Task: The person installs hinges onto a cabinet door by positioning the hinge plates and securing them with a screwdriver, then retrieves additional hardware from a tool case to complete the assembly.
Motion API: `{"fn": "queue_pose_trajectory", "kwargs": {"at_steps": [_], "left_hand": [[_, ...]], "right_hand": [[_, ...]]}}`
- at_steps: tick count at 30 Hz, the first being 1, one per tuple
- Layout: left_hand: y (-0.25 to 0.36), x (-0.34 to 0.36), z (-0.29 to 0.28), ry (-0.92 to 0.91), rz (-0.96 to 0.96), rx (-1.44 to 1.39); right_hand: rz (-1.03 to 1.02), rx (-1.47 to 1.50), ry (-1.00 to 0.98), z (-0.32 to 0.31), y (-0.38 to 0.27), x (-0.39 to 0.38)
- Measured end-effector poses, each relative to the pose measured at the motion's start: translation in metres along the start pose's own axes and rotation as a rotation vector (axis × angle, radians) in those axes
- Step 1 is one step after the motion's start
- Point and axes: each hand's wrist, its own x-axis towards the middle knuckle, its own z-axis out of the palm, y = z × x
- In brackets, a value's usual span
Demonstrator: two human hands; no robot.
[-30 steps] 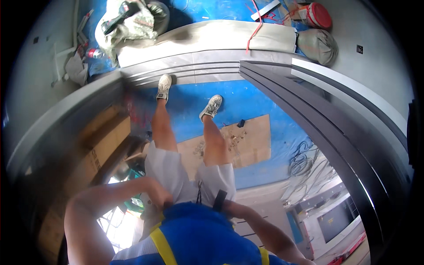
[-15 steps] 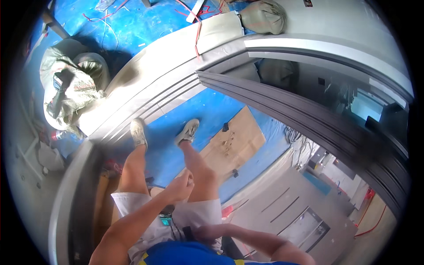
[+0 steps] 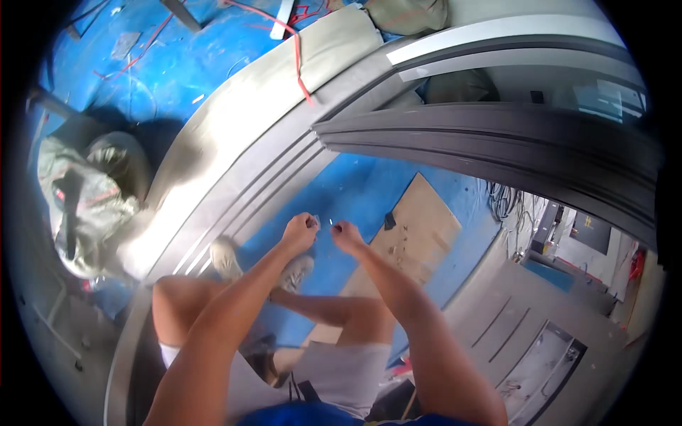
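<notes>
My left hand (image 3: 300, 233) is raised in front of my knees, its fingers closed on a small pale item (image 3: 315, 222), too small to name exactly. Just to its right, my right hand (image 3: 343, 236) pinches a tiny thin light piece (image 3: 331, 224). The two hands are slightly apart. Behind and below them lie the blue floor sheeting (image 3: 305, 192) and a sheet of cardboard (image 3: 419, 234) with small dark bits on it. My shoes (image 3: 227, 259) are under my forearms, near the ridged door track (image 3: 256, 192).
A dark door frame (image 3: 490, 142) crosses the right side. Lumpy sacks (image 3: 85, 199) lie at left, another (image 3: 405, 14) at the top. A pale padded strip (image 3: 213, 135) with a red cable (image 3: 298, 64) runs beyond the track. Coiled cables (image 3: 501, 202) lie at right.
My hands have risen from the waist and come close together out in front. My legs have bent, and the view has turned, shifting the sacks toward the left.
</notes>
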Motion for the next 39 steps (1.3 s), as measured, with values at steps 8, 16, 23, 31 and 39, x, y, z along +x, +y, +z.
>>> {"fn": "queue_pose_trajectory", "kwargs": {"at_steps": [8, 16, 23, 31, 39], "left_hand": [[-0.083, 0.126, 0.054, 0.155, 0.241, 0.353], [-0.145, 0.189, 0.077, 0.073, 0.372, 0.515], [-0.14, 0.214, 0.085, -0.091, 0.256, 0.525], [-0.124, 0.213, 0.07, -0.148, 0.364, 0.641], [-0.158, 0.259, 0.094, -0.143, 0.28, 0.778]], "right_hand": [[-0.13, -0.597, 0.055, 0.005, 0.066, 0.166], [0.219, -0.235, 0.152, 0.036, 0.046, 0.144], [0.079, -0.123, 0.404, -0.002, 0.02, 0.074], [-0.042, -0.102, 0.408, -0.018, 0.02, 0.04], [0.008, -0.275, 0.351, -0.029, 0.011, 0.019]]}}
